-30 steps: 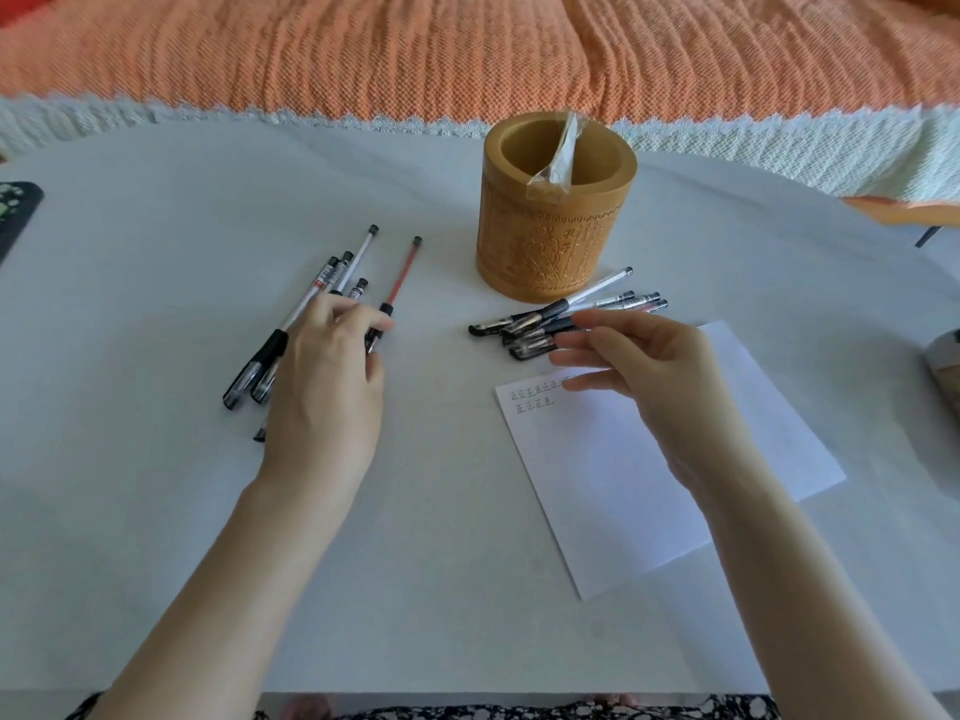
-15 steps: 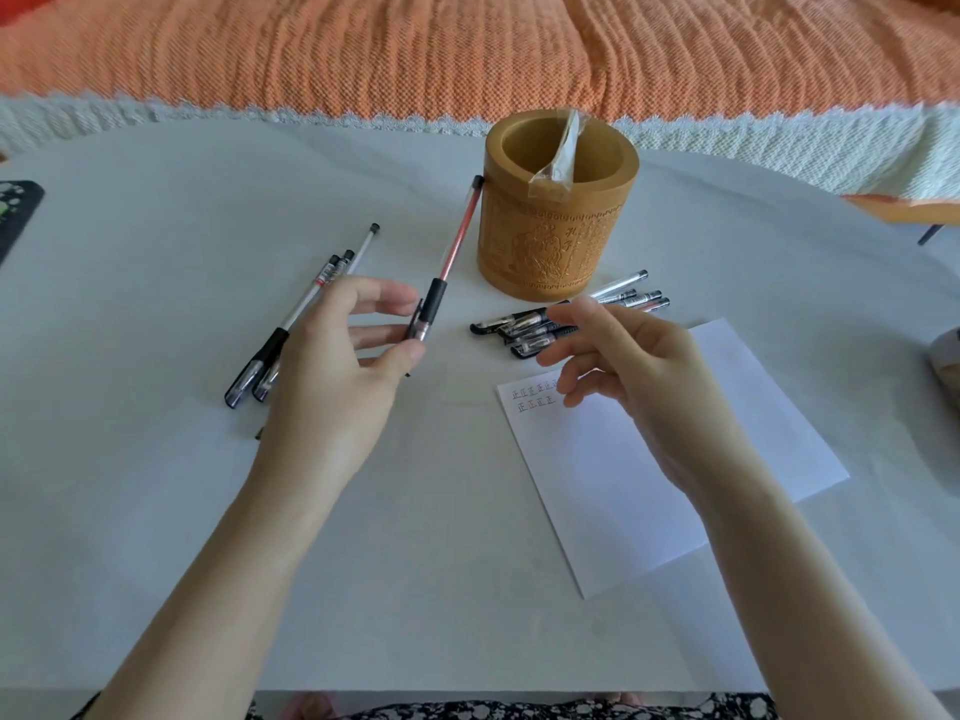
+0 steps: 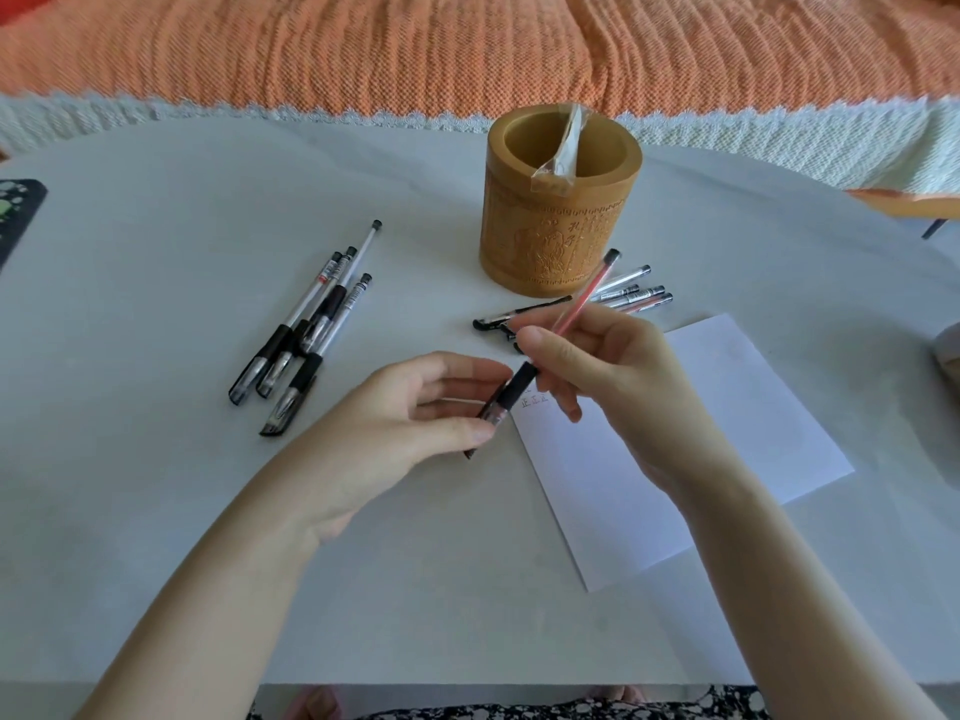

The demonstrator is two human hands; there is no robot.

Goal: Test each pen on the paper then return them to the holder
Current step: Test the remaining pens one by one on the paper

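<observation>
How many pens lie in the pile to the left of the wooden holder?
4, all bunched on the table: the farthest-reaching pen, the red-labelled pen, the dark middle pen, the nearest pen. Another could hide beneath.

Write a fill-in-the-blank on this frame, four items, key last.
1. The left hand and right hand grip one pen, whose barrel is ___.
2. ___ loose pens lie side by side left of the holder.
3. The paper lies beneath the ___ hand.
4. The holder stands ___.

Missing words: red; four; right; upright.
</observation>
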